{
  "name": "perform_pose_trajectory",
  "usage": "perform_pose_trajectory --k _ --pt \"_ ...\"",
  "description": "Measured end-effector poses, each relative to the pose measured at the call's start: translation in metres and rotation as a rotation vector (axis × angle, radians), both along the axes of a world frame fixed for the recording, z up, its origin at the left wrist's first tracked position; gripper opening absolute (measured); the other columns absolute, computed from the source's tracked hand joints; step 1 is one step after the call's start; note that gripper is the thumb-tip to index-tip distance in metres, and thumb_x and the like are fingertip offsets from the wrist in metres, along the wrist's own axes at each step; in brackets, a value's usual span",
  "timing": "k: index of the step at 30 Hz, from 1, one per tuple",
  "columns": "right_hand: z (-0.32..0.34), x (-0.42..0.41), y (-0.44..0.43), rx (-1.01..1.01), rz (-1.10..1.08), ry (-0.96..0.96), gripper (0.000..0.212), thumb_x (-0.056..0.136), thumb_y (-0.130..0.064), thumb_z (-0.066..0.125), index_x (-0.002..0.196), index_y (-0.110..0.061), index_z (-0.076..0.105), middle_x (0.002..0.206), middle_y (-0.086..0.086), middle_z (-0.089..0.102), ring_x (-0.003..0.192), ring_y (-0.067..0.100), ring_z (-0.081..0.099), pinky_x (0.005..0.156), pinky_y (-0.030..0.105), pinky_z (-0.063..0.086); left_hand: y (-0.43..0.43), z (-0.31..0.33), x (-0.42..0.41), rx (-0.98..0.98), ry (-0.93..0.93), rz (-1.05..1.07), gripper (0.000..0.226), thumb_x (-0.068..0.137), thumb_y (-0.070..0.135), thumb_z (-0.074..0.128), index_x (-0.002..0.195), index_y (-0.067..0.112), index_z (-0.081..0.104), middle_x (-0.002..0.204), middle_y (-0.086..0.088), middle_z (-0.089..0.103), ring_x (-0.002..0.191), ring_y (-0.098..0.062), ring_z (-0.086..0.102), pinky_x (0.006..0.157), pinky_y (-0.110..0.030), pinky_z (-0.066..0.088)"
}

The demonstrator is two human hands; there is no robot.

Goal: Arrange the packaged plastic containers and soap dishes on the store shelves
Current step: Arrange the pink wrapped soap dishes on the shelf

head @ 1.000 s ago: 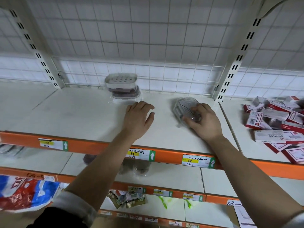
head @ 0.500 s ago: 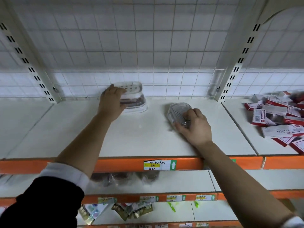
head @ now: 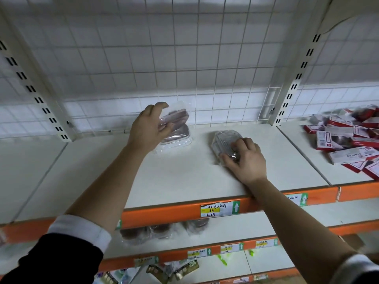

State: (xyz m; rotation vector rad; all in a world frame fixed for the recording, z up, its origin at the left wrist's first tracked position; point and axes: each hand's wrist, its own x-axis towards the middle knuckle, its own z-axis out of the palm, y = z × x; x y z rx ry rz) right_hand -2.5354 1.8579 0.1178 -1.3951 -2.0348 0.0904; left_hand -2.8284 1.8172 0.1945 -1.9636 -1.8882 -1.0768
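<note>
My left hand (head: 150, 127) grips a plastic-wrapped soap dish (head: 177, 116) and tilts it up on edge above a second wrapped dark dish (head: 178, 134) lying at the back of the white shelf (head: 184, 171). To the right, my right hand (head: 245, 160) rests with curled fingers on a clear oval soap dish in plastic wrap (head: 224, 140) that lies flat on the same shelf.
A white wire grid (head: 184, 68) backs the shelf between two slotted uprights. Red and white boxes (head: 348, 140) are piled on the neighbouring shelf at right. Wrapped dark containers (head: 164, 231) sit on the shelf below. Orange shelf edges carry price labels (head: 219, 209).
My left hand went from the open shelf to the stacked dishes at the back, then lifted and tilted the top one. My right hand stayed on the clear oval dish.
</note>
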Motion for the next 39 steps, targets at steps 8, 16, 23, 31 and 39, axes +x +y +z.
perform_pose_trajectory --k 8,16,23,31,39 --pt "0.002 -0.001 -0.001 -0.005 -0.018 -0.025 0.041 0.08 -0.046 0.073 0.102 -0.014 0.062 0.109 0.005 0.058 0.098 0.033 0.053 0.073 0.038 0.048 0.011 -0.006 -0.006 0.1 -0.229 -0.006 0.027 0.1 0.016 0.051 0.122 0.006 0.063 0.118 -0.013 0.062 0.11 -0.029 0.057 0.097 -0.028 0.041" --pt "0.004 -0.002 -0.002 -0.033 -0.018 -0.023 0.042 0.081 -0.047 0.072 0.105 -0.013 0.061 0.111 0.005 0.056 0.102 0.032 0.052 0.076 0.038 0.048 0.02 -0.023 -0.005 -0.206 -0.142 0.271 0.073 0.088 0.056 0.058 0.145 0.014 0.04 0.141 -0.014 0.047 0.126 -0.034 0.045 0.104 -0.044 0.036" --pt "0.014 -0.004 -0.005 -0.119 -0.025 -0.015 0.045 0.079 -0.046 0.073 0.109 -0.015 0.06 0.118 0.004 0.054 0.107 0.033 0.052 0.079 0.036 0.046 0.009 -0.032 -0.003 -0.283 -0.137 0.139 0.072 0.086 0.043 0.066 0.147 0.013 0.04 0.153 -0.014 0.03 0.135 -0.038 0.031 0.112 -0.041 0.032" --pt "0.04 0.004 -0.043 -0.173 -0.027 0.114 0.038 0.078 -0.045 0.07 0.107 -0.021 0.064 0.109 0.004 0.061 0.101 0.028 0.059 0.081 0.037 0.049 -0.044 -0.017 0.021 -0.268 -0.14 0.115 0.067 0.078 0.057 0.055 0.136 0.024 0.056 0.141 -0.002 0.053 0.127 -0.03 0.048 0.108 -0.035 0.034" --pt "0.029 0.044 -0.126 -0.065 0.102 0.149 0.035 0.077 -0.035 0.073 0.106 -0.015 0.069 0.11 0.005 0.066 0.099 0.033 0.06 0.081 0.038 0.049 -0.144 -0.034 0.096 -0.177 -0.032 0.178 0.061 0.082 0.047 0.047 0.128 0.01 0.063 0.133 -0.009 0.061 0.123 -0.021 0.055 0.099 -0.035 0.032"
